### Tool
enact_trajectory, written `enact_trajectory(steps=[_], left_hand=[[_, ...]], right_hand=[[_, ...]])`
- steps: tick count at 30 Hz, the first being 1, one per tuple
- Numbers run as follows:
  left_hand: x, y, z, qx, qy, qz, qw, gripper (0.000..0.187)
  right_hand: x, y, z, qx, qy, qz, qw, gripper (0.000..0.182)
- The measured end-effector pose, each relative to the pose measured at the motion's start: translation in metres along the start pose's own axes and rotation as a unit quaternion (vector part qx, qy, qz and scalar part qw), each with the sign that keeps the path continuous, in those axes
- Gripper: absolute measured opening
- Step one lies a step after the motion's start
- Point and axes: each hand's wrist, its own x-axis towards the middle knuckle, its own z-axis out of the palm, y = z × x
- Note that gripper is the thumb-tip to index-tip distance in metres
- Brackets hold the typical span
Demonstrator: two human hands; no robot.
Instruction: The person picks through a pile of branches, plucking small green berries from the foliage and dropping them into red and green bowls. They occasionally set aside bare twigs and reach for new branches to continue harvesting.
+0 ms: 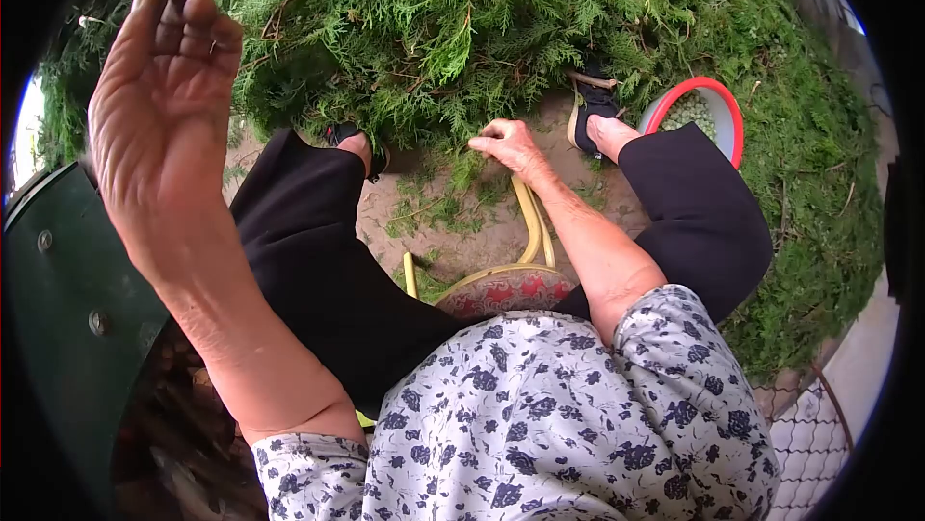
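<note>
My left hand (pixel 169 121) is raised high on the left, close to the camera. Its palm shows, the fingers are loosely bent and apart, and nothing is in them. Lower down, between my knees, my right hand (pixel 511 147) is closed in a pinch at the near edge of a pile of green conifer branches (pixel 434 39). What its fingertips hold is too small to make out. A feathery green sprig (pixel 466 172) hangs right beside those fingertips.
By my right foot stands a red-rimmed bowl (pixel 736 121) with small pale green pieces inside. Under me is a stool with a red patterned seat (pixel 511 292) and yellow metal legs (pixel 529 222). A dark green panel (pixel 72 299) is at left, with chopped wood (pixel 193 425) below.
</note>
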Motion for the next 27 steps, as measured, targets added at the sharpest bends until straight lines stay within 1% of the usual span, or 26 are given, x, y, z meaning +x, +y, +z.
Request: enact_trajectory(steps=[1,2,3,4,5,6,7,9,10,11,13,14,15,16,17,19,20,21,23,25,26,27], left_hand=[[0.000,0.000,-0.001,-0.003,-0.002,0.006,1.000,0.021],[0.000,0.002,-0.003,-0.020,-0.016,-0.012,1.000,0.021],[0.000,0.002,-0.004,-0.035,-0.033,-0.028,0.998,0.021],[-0.001,0.000,-0.003,-0.013,-0.019,-0.007,1.000,0.021],[-0.001,-0.002,-0.003,-0.027,-0.007,-0.006,1.000,0.019],[0.002,-0.003,-0.006,-0.034,-0.001,-0.008,0.999,0.018],[0.002,-0.003,-0.007,-0.041,0.004,-0.010,0.999,0.017],[0.000,-0.003,-0.007,-0.005,0.022,0.012,1.000,0.017],[-0.002,-0.004,-0.001,-0.015,0.061,0.029,0.998,0.019],[-0.002,-0.003,-0.001,-0.020,0.057,0.036,0.998,0.019],[-0.002,-0.001,-0.002,0.000,0.090,0.065,0.994,0.019],[-0.003,-0.002,-0.001,0.046,0.092,0.077,0.992,0.018],[-0.007,-0.003,0.001,0.099,0.054,0.072,0.991,0.016],[-0.014,-0.005,0.007,0.168,0.036,0.055,0.984,0.016],[-0.021,-0.007,0.016,0.237,0.018,0.037,0.971,0.016],[-0.029,-0.022,0.020,0.391,-0.067,-0.001,0.918,0.024],[-0.035,-0.028,0.023,0.419,-0.093,-0.061,0.901,0.028],[-0.041,-0.035,0.027,0.447,-0.117,-0.121,0.879,0.033],[-0.042,-0.055,0.025,0.564,-0.115,-0.128,0.807,0.039],[-0.044,-0.062,0.034,0.533,-0.118,-0.111,0.830,0.041],[-0.040,-0.077,0.030,0.445,-0.094,-0.111,0.883,0.044],[-0.045,-0.078,0.042,0.234,-0.032,-0.151,0.960,0.031]], right_hand=[[-0.009,-0.016,-0.006,0.052,0.035,-0.039,0.997,0.031],[-0.019,-0.035,-0.014,0.103,0.059,-0.062,0.991,0.026],[-0.025,-0.052,-0.022,0.088,0.063,-0.052,0.993,0.027],[-0.030,-0.063,-0.029,0.094,0.073,-0.094,0.988,0.026],[-0.034,-0.071,-0.035,0.100,0.084,-0.135,0.982,0.025],[-0.037,-0.076,-0.045,0.113,0.048,-0.115,0.986,0.022],[-0.044,-0.087,-0.051,0.136,0.028,-0.119,0.983,0.018],[-0.067,-0.116,-0.062,0.126,0.036,-0.073,0.989,0.020],[-0.075,-0.127,-0.068,0.138,0.014,-0.083,0.987,0.020],[-0.082,-0.135,-0.074,0.148,-0.009,-0.091,0.985,0.020],[-0.090,-0.146,-0.080,0.157,-0.020,-0.093,0.983,0.019],[-0.088,-0.146,-0.083,0.190,-0.028,-0.123,0.974,0.020],[-0.088,-0.147,-0.087,0.224,-0.036,-0.152,0.962,0.021],[-0.095,-0.160,-0.087,0.239,-0.046,-0.156,0.957,0.028],[-0.105,-0.173,-0.083,0.275,-0.036,-0.193,0.941,0.022],[-0.114,-0.191,-0.089,0.293,-0.029,-0.243,0.924,0.023],[-0.120,-0.202,-0.090,0.321,-0.046,-0.269,0.907,0.023],[-0.124,-0.209,-0.091,0.350,-0.022,-0.289,0.891,0.022],[-0.132,-0.224,-0.087,0.377,-0.020,-0.346,0.859,0.021],[-0.144,-0.237,-0.078,0.406,-0.040,-0.359,0.839,0.018],[-0.146,-0.240,-0.074,0.416,-0.052,-0.361,0.833,0.018],[-0.148,-0.241,-0.071,0.426,-0.064,-0.361,0.827,0.017]])
